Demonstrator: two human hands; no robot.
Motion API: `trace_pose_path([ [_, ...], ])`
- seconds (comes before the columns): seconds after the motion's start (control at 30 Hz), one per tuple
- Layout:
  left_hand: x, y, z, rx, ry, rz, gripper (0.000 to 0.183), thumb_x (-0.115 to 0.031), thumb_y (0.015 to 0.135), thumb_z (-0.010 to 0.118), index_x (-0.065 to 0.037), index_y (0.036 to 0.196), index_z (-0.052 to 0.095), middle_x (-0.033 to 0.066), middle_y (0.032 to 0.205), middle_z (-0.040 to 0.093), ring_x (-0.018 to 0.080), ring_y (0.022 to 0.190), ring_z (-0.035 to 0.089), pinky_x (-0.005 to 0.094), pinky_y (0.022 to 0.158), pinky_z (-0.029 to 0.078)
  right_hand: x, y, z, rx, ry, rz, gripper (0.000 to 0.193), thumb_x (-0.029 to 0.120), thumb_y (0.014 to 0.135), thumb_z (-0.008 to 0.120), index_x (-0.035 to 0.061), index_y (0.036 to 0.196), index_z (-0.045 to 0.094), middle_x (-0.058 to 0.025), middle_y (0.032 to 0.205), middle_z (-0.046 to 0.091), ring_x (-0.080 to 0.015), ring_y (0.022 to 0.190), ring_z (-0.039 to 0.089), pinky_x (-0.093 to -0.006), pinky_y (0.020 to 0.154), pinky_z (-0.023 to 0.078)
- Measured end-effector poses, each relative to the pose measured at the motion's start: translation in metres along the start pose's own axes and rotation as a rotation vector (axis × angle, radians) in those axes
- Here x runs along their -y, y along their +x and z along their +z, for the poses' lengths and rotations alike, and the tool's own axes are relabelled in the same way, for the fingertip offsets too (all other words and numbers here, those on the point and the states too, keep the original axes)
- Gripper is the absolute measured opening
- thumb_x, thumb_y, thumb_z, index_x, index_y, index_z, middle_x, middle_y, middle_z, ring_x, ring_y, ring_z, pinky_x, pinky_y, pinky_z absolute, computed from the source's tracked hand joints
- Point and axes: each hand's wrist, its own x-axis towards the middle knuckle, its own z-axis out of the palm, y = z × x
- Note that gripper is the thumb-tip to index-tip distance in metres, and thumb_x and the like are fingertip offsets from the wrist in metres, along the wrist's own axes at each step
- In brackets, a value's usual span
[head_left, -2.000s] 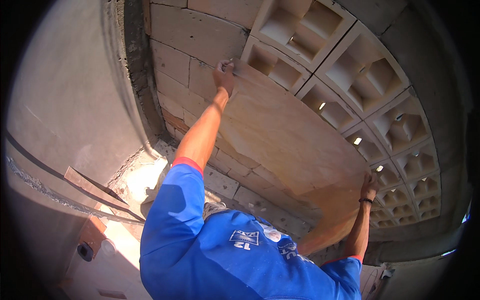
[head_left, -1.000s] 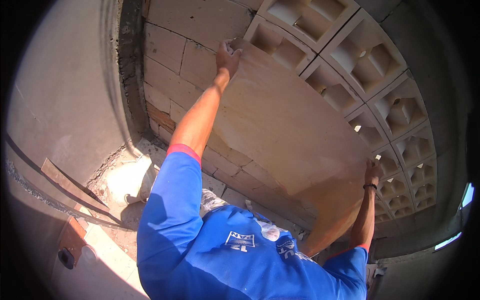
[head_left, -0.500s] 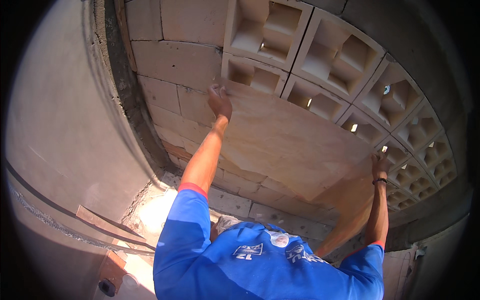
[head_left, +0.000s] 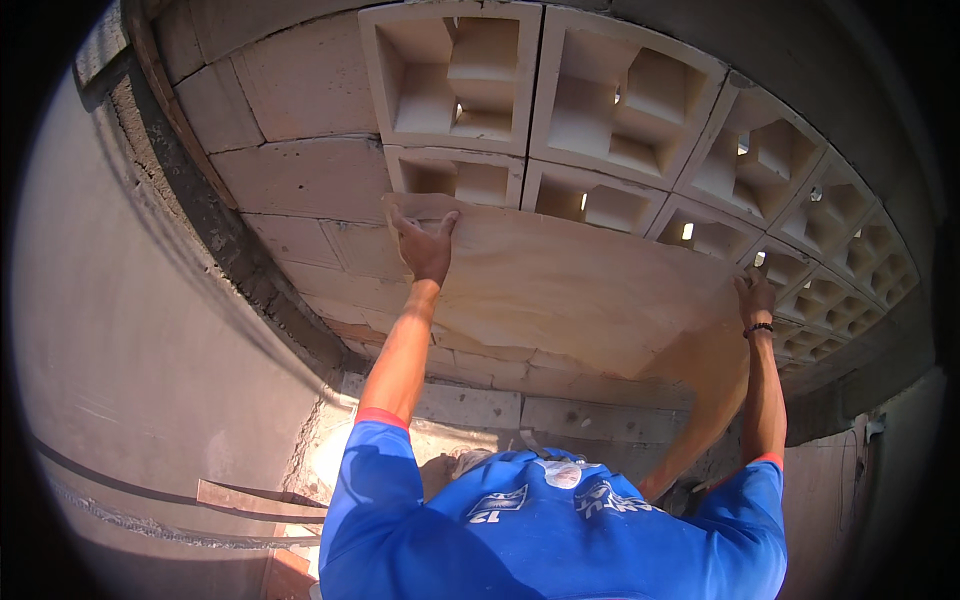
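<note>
A large sheet of thin brown paper (head_left: 590,275) spreads across the block wall, its top edge lying along the lowest row of breeze blocks (head_left: 450,177). Near the sheet's upper left corner, my left hand (head_left: 427,250) presses against it with thumb and fingers apart. At the upper right end, my right hand (head_left: 757,297), with a dark bracelet on its wrist, pinches the paper's edge. The fingertips there are partly hard to make out. From the right side, a loose part of the sheet hangs down beside my right forearm.
Square openwork blocks (head_left: 625,95) fill the wall's upper part; light shows through several holes. Plain pale blocks (head_left: 300,180) lie left of them. A grey plastered wall (head_left: 150,330) stands at left, with a cable (head_left: 170,530) and a wooden board (head_left: 250,498) low beside it.
My left hand has gone from pinching the sheet's upper left corner to lying spread on it. The right hand stays at the upper right edge. The view has shifted slightly.
</note>
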Motion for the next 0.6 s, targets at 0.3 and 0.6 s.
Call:
trace_pose_path([
  [0.3, 0.002, -0.001, 0.007, -0.055, -0.061, 0.065, 0.098, -0.028, 0.078, 0.077, 0.009, 0.141, 0.013, 0.0309, 0.141, 0.032, 0.0418, 0.128, 0.04, 0.0425, 0.107, 0.036, 0.009, 0.002, 0.001, -0.005, 0.007, 0.032, 0.028, 0.028, 0.08, 0.07, 0.0019, 0.085, 0.062, -0.0215, 0.078, 0.064, -0.04, 0.078, 0.062, -0.0449, 0.067, 0.048],
  [0.6, -0.036, -0.019, 0.014, -0.177, 0.098, 0.058, 0.069, -0.022, 0.079, 0.075, 0.003, 0.13, 0.035, 0.0266, 0.125, 0.051, 0.0373, 0.112, 0.054, 0.0429, 0.091, 0.045, 0.016, -0.005, -0.008, -0.009, 0.066, 0.122, 0.029, 0.029, 0.078, 0.071, 0.0021, 0.086, 0.062, -0.022, 0.079, 0.064, -0.0404, 0.079, 0.061, -0.0444, 0.07, 0.048],
])
